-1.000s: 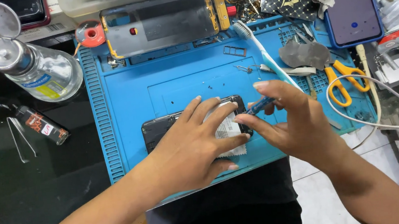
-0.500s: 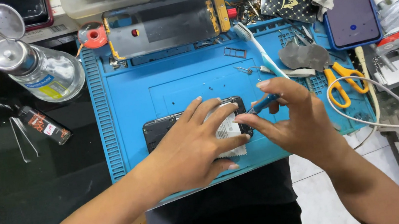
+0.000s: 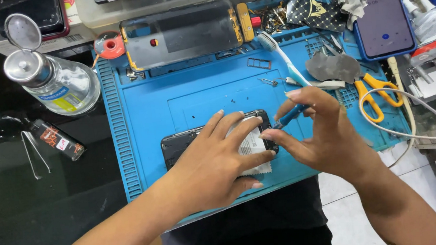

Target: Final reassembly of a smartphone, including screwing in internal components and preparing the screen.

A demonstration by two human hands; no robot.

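A black opened phone (image 3: 177, 144) lies on the blue work mat (image 3: 204, 94), with a white patch showing on its right part. My left hand (image 3: 215, 160) lies flat on it, fingers spread across the right half. My right hand (image 3: 322, 130) sits at the phone's right end and pinches a thin blue-handled tool (image 3: 288, 116), whose tip is at the phone's edge. The index finger touches the phone's corner.
A phone back panel (image 3: 181, 33) lies at the mat's far edge. A white and blue toothbrush (image 3: 286, 65), orange-handled scissors (image 3: 370, 94) and a purple phone (image 3: 379, 8) lie to the right. Left of the mat stand a clear pump bottle (image 3: 54, 83), a small vial (image 3: 56, 138) and tweezers (image 3: 31, 153).
The hands stay on the phone. My right hand has shifted slightly, with the blue tool tilted a little differently.
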